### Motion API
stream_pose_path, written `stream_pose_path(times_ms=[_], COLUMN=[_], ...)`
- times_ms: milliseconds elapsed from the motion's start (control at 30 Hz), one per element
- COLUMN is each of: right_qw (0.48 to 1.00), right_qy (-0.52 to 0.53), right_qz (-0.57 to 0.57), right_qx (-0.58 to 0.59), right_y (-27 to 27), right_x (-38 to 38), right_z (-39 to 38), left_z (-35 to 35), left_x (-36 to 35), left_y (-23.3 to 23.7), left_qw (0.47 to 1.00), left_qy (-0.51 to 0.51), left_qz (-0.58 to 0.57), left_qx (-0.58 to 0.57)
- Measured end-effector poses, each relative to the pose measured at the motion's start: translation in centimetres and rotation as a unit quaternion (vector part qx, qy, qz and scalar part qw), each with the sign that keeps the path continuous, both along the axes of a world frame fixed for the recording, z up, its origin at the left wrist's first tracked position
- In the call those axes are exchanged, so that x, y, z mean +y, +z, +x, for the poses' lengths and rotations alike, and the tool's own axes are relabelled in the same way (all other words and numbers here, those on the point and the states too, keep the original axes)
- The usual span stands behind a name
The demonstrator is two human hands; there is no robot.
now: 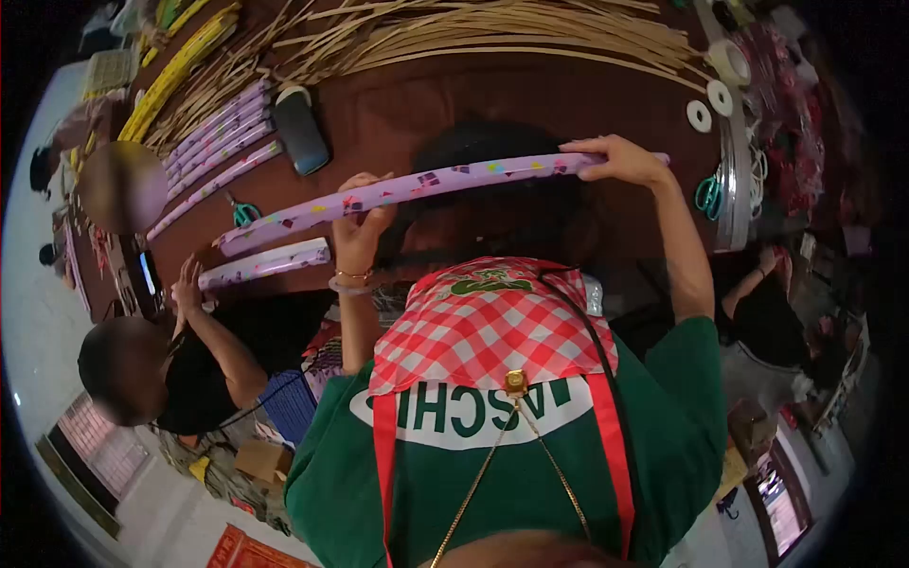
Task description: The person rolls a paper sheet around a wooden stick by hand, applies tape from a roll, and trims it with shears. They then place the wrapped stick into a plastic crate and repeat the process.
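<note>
A long purple roll of patterned paper (426, 185) stretches across in front of me, its left end lower than its right. My left hand (360, 227) grips it left of the middle, with the thumb on the near side and fingers partly hidden behind. Close to the right end, my right hand (620, 161) is closed over the roll, fingers on top and thumb beneath. Below the roll's left part lies a shorter purple-and-white roll (270, 265), with a co-worker's hands (187, 284) at its left end. Teal-handled scissors (244, 213) rest just beyond the long roll.
The brown table (379, 109) carries many thin wooden strips (492, 38) at the back. Several purple rolls (222, 137), yellow rolls (180, 71) and a dark case (301, 131) lie left. White tape rolls (699, 115) and teal-handled scissors (708, 196) are right. Co-workers sit on both sides.
</note>
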State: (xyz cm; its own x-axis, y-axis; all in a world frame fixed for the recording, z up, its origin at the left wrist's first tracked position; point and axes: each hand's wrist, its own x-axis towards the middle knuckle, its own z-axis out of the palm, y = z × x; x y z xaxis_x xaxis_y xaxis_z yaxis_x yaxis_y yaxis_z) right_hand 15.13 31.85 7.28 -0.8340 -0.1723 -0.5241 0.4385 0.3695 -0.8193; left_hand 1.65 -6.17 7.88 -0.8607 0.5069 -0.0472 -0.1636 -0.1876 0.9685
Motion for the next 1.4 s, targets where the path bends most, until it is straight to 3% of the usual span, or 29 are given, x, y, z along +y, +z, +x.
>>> stream_pose_path(times_ms=[100,167,267,367,433,600,667,767,867,1100,1400], right_qw=[1.0,0.973,0.887,0.853,0.844,0.832,0.833,0.83,0.822,0.801,0.794], right_qy=[0.007,-0.036,0.108,0.179,0.211,0.29,0.295,0.297,0.299,0.298,0.298], right_qz=[0.003,0.132,0.176,0.129,0.126,0.118,0.114,0.112,0.131,0.168,0.175], right_qx=[0.01,0.185,0.412,0.474,0.476,0.458,0.454,0.458,0.466,0.491,0.501], right_y=[0.5,3.9,5.9,6.6,6.6,6.5,6.3,6.1,6.0,5.6,5.1], right_x=[-1.6,-5.7,-11.8,-17.3,-19.3,-21.2,-21.3,-21.3,-21.3,-21.3,-21.1], right_z=[-1.1,-3.5,-8.0,-11.2,-12.6,-13.9,-14.0,-13.9,-14.0,-13.7,-13.3], left_z=[-0.5,-0.3,-0.3,0.7,1.1,1.6,1.2,1.4,1.8,2.1,2.8], left_x=[-0.3,-0.1,0.0,0.2,-0.4,-0.5,-0.9,-0.7,-0.4,-0.3,0.5], left_y=[-0.5,0.3,0.2,0.9,1.0,0.3,-0.5,0.8,-0.2,0.9,0.8], left_qw=[0.998,0.997,0.997,0.998,0.995,0.996,0.975,0.982,0.988,0.987,0.993], left_qy=[-0.035,-0.047,-0.058,-0.03,-0.016,0.014,-0.038,-0.042,0.0,-0.024,0.032], left_qz=[0.047,0.051,0.04,0.04,-0.081,-0.088,-0.159,-0.163,-0.134,-0.151,-0.103], left_qx=[0.031,0.026,0.04,0.04,0.06,0.03,0.149,0.086,0.075,0.056,0.045])
